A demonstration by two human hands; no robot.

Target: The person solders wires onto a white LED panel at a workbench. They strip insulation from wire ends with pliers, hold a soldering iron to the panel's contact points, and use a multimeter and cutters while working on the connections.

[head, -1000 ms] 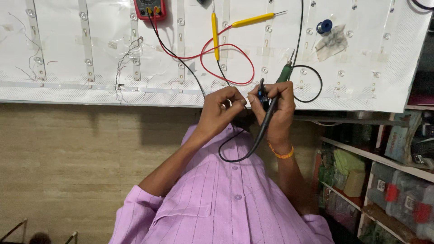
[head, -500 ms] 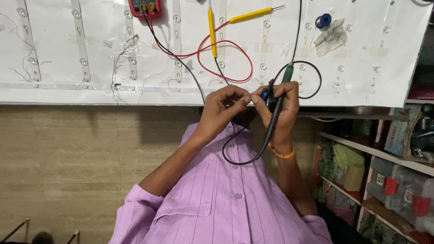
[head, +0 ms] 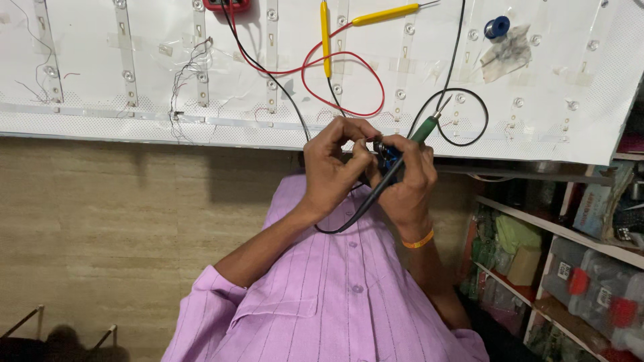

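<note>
Nearest us, our purple shirt [head: 335, 302] fills the lower view. Just above it our two hands meet over a small blue part [head: 388, 159]. We judge the work goes best if we brace the hands against each other and turn the part gently, keeping the hot tip away from the skin.

Our left hand [head: 333, 167] is curled, its fingertips pinching at the part. Our right hand [head: 410, 175] is closed around the green-handled soldering iron [head: 422, 131] and the part together.

Farther off lies the white panel [head: 100, 67], carrying two yellow probes [head: 386, 13], red lead [head: 349, 80], black lead [head: 268, 74] and a blue spool [head: 497, 27].
</note>
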